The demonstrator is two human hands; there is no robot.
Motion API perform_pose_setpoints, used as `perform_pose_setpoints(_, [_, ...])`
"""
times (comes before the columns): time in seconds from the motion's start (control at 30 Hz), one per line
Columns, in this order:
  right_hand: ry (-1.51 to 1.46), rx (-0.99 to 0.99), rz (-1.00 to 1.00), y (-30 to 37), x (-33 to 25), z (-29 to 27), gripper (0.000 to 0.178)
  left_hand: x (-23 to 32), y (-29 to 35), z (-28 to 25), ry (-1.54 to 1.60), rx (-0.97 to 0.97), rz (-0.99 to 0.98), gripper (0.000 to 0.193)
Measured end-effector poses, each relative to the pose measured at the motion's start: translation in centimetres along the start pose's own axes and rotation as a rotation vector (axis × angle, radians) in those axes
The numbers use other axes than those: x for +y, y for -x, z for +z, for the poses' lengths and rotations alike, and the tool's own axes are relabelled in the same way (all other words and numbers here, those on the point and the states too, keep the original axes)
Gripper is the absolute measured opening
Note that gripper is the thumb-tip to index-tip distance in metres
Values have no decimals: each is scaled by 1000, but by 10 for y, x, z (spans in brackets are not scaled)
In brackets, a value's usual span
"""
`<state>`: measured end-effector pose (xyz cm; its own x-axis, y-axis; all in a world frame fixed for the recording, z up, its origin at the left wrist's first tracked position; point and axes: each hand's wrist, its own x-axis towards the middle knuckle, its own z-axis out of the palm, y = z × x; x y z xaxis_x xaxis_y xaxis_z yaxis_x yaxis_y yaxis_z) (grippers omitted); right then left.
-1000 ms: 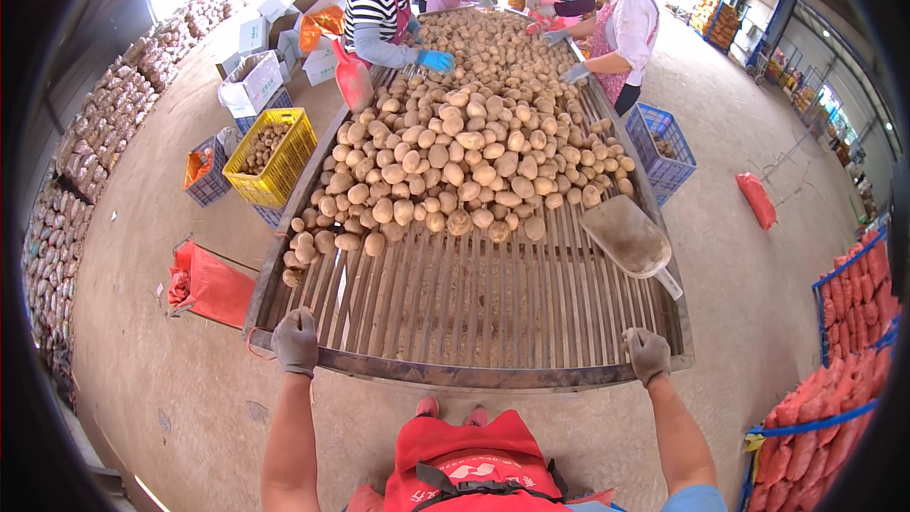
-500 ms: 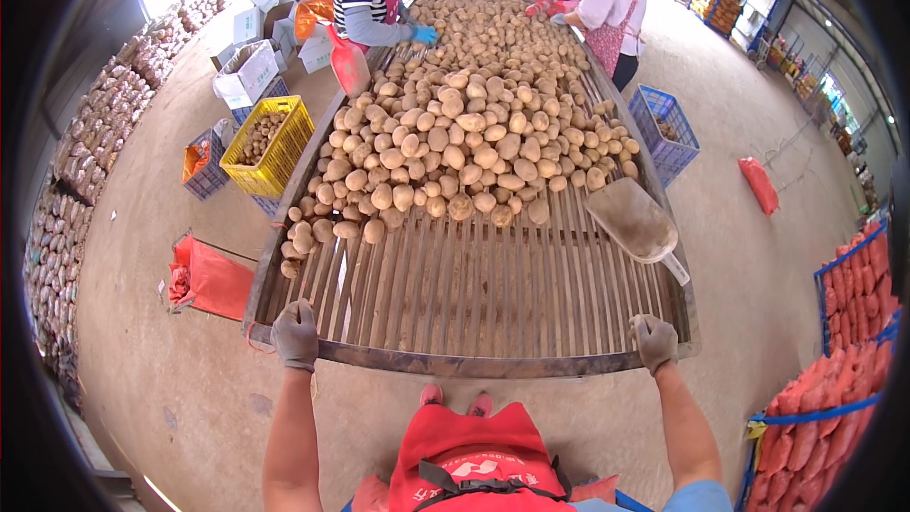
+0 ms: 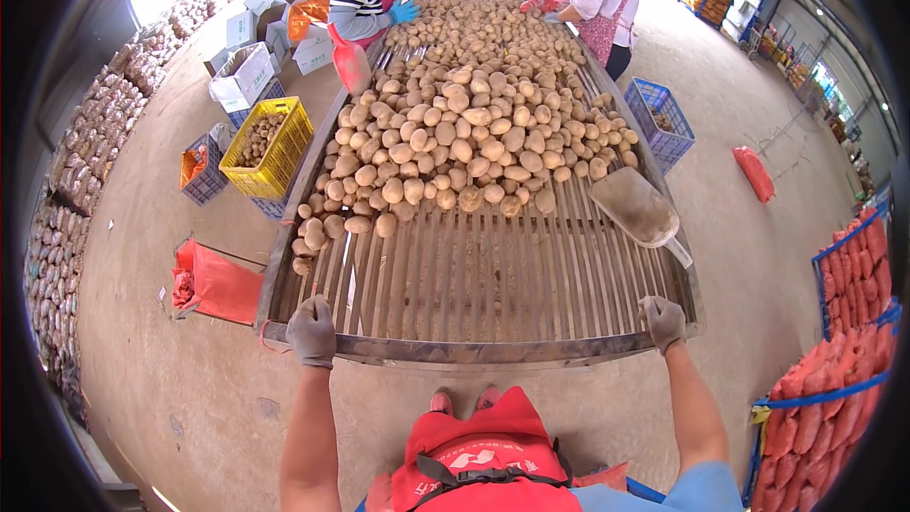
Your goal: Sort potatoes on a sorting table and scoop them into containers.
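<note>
In the head view, the near rail [image 3: 474, 351] of a long slatted tabletop [image 3: 493, 275] is gripped by both gloved hands: the left hand [image 3: 312, 330] is closed over the rail near its left corner, and the right hand [image 3: 663, 322] is closed over it near the right corner. Nothing else is held in either hand. A heap of potatoes [image 3: 464, 123] is spread across the middle and far part of the slats, well apart from the hands, with bare slats lying between. A metal scoop [image 3: 633, 206] rests on the slats at the right, just beside the edge of the heap. A yellow crate [image 3: 268, 144] partly filled with potatoes stands on the floor to the left, and a blue crate [image 3: 664, 116] to the right. It is judged that potatoes near the left edge could be knocked off onto the floor if the tabletop were jolted, and that the scoop, lying close to the right side, could slide off in the same way. The far end of the tabletop is crowded by other people and cannot be made out clearly; the fingers are hidden under the gloves and rail, and the picture's edges are bent and darkened.
</note>
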<state>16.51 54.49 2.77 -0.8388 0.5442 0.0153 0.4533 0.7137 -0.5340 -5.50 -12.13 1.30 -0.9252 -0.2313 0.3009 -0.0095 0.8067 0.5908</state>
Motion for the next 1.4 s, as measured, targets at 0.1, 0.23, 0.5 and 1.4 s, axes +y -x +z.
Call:
perform_pose_setpoints(0.1, [-11,-4,2,-2,1,1,37,-3,0,2,54,5,2,39])
perform_pose_setpoints(0.23, [-53,6,14,-4,2,4,38,2,0,-5,19,-25,-14,36])
perform_pose_setpoints(0.5, [-125,55,92,-5,18,21,43,8,2,-12,30,-75,16,34])
perform_pose_setpoints(1.4, [-111,100,78,14,-35,37,43,2,8,-13,179,-10,136,31])
